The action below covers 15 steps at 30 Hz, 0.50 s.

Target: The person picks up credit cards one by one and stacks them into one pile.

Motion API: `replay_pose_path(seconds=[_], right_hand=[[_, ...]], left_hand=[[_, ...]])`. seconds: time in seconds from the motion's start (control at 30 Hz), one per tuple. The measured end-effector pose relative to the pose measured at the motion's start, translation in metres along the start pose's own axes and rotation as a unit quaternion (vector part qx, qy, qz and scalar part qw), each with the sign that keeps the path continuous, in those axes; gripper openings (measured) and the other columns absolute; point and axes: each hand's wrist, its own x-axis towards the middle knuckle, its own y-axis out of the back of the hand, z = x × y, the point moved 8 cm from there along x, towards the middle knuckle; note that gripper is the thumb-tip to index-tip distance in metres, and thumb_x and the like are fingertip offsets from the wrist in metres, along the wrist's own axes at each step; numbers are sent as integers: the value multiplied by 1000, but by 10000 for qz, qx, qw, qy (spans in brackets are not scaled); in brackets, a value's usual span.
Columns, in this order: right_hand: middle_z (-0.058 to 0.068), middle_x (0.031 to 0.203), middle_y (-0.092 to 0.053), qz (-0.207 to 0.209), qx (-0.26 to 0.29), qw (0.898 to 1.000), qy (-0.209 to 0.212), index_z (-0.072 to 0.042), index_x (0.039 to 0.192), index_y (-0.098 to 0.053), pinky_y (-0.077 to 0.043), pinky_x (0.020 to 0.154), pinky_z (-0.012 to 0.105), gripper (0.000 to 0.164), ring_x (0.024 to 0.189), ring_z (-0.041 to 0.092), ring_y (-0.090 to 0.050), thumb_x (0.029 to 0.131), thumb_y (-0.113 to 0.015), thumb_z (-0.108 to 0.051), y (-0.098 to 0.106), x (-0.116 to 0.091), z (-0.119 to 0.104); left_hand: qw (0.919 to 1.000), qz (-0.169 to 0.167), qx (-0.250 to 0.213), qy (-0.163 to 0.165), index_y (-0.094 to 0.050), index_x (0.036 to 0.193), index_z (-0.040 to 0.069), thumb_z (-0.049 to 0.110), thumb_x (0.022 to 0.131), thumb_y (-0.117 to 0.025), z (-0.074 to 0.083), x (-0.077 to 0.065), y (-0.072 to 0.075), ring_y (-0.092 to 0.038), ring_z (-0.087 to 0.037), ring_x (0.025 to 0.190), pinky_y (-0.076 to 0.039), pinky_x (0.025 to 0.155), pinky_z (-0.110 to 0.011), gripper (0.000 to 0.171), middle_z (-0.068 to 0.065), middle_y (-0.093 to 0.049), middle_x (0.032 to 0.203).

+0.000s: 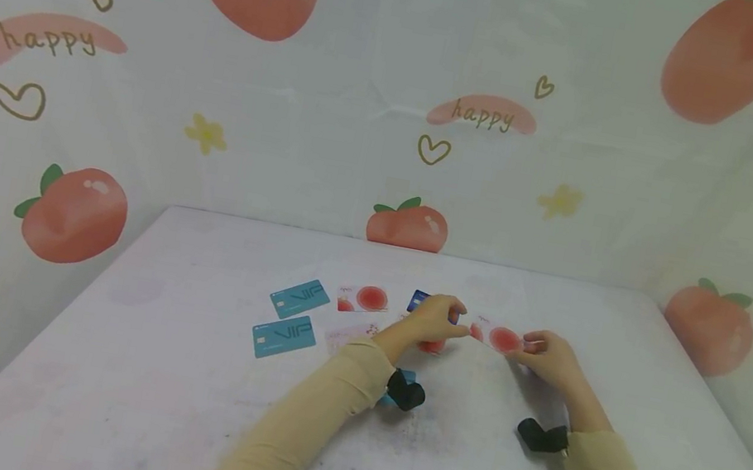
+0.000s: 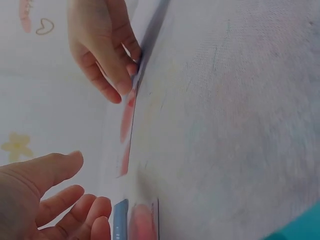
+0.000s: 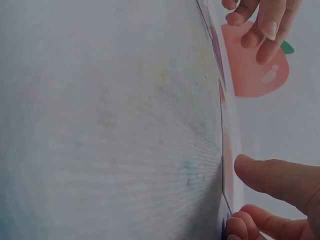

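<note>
In the head view, a white card with a red round print (image 1: 496, 337) lies at the right of the group. My right hand (image 1: 554, 360) pinches its right end between thumb and fingertips; in the right wrist view the thumb (image 3: 270, 177) stands over the card and the fingers meet its short edge. My left hand (image 1: 433, 321) holds nothing, fingers loosely bent above a dark blue card (image 1: 419, 300) and another red-printed card (image 1: 432, 347), both partly covered by it. In the left wrist view these two, a blue card (image 2: 120, 220) and a pinkish card (image 2: 144, 222), stand beside the fingertips.
To the left lie two teal VIP cards (image 1: 299, 299) (image 1: 284, 336), a white card with a red circle (image 1: 363, 299) and a pale pink card (image 1: 347, 337). Another teal card (image 1: 390, 400) shows under the left wrist. A printed cloth wall (image 1: 328, 168) borders the white table (image 1: 166, 400).
</note>
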Motion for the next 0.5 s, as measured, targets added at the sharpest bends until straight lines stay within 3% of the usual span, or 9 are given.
replay_pose_path(seconds=[0.2,0.33,0.5], right_hand=[[30,107,-58,-45,-16,9999,-165,12,117,-49,-48,78,39,57,93,34,-57,81,-71,-25,-1,3,2],[29,106,-57,-108,-17,9996,-251,13,118,-48,-48,77,39,59,92,33,-56,80,-71,-25,-2,5,3],[27,108,-54,-236,-49,9987,-452,11,120,-46,-48,78,40,61,93,32,-54,81,-70,-28,-4,7,7]], left_hand=[[9997,192,-152,0,-59,120,3,19,87,-65,3,4,-6,-54,-14,87,-46,78,-20,38,-11,-63,108],[9993,244,-210,189,-58,122,4,22,87,-65,4,4,-11,-52,-13,86,-47,74,-18,40,-10,-62,110],[9988,336,-179,297,-56,125,5,22,88,-64,7,5,-14,-56,-16,99,-48,86,-23,42,-10,-62,117]])
